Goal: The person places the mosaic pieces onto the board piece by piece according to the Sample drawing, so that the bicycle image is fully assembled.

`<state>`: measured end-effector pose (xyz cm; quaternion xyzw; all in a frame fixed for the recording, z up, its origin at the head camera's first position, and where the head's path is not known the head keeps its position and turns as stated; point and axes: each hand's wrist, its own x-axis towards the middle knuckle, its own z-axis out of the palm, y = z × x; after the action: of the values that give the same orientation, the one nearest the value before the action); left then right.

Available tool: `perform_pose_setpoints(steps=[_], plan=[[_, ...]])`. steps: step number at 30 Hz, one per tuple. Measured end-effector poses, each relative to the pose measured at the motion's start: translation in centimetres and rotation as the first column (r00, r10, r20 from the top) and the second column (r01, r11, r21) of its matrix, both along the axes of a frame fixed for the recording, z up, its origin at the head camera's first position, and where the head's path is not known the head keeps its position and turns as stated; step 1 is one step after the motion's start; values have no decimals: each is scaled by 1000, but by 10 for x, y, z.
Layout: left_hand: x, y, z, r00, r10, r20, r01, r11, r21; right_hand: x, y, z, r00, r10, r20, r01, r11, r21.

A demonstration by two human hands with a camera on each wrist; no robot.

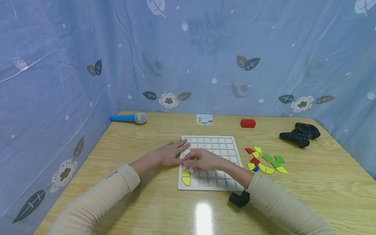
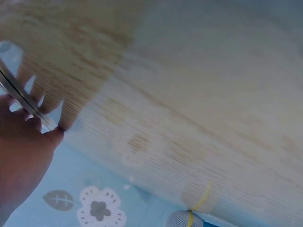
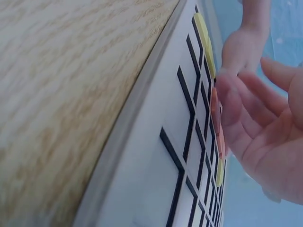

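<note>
A white grid board (image 1: 222,182) lies flat on the table in front of me. My left hand (image 1: 169,154) rests along its left edge, fingers extended. Over the left columns is my right hand (image 1: 208,160), its fingers loosely bent and pointing down. In the right wrist view these fingertips are right at the orange pieces (image 3: 215,112) on the board, with the thumb apart from them. An orange piece (image 1: 194,149) shows just past the right hand in the head view. A yellow square (image 1: 186,173) and a yellow quarter-circle (image 1: 186,181) occupy the near left cells.
Right of the board lie several loose pieces, including a green square (image 1: 267,157) and a red square (image 1: 255,161). Farther back are a blue toy microphone (image 1: 123,118), a pattern card (image 1: 204,119), a red block (image 1: 248,123) and a black game controller (image 1: 301,134). A blue curtain (image 1: 205,65) encloses the table.
</note>
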<state>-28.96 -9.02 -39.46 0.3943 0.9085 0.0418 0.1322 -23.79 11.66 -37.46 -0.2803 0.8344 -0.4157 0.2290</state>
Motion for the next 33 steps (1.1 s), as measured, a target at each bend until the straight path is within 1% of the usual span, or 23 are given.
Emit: perform_pose_setpoints(steps=[3, 6, 10, 16, 20, 22, 25, 28, 30, 33], plan=[[0, 0, 0, 1000, 2, -2, -2, 1000, -4, -1, 2, -2, 996, 14, 85, -13, 1000, -7], [-1, 0, -1, 1000, 0, -7, 0, 1000, -17, -1, 3, -3, 993, 28, 119, -26, 1000, -18], [-1, 0, -1, 1000, 3, -10, -3, 1000, -21, -3, 3, -3, 992, 44, 120, -41, 999, -27], [-1, 1, -1, 1000, 10, -11, -10, 1000, -29, -3, 2, -2, 993, 50, 110, -49, 999, -13], [-1, 1, -1, 1000, -3, -14, 2, 1000, -13, -4, 5, -1, 994, 47, 97, -45, 999, -23], [-1, 1, -1, 1000, -6, -18, 6, 1000, -9, -5, 8, 0, 994, 39, 104, -35, 999, -34], [0, 1, 0, 1000, 4, -16, -4, 1000, -13, -6, 15, 0, 988, 28, 151, -21, 999, -48], [1, 2, 1, 1000, 20, -7, -20, 1000, -13, -7, 25, -1, 978, 5, 206, 4, 999, -40], [1, 2, 1, 1000, 26, -2, -26, 1000, -15, -8, 33, -2, 970, -13, 243, 23, 999, -36], [1, 2, 0, 1000, 26, 5, -26, 1000, -14, -8, 47, -4, 949, -31, 314, 57, 996, -74]])
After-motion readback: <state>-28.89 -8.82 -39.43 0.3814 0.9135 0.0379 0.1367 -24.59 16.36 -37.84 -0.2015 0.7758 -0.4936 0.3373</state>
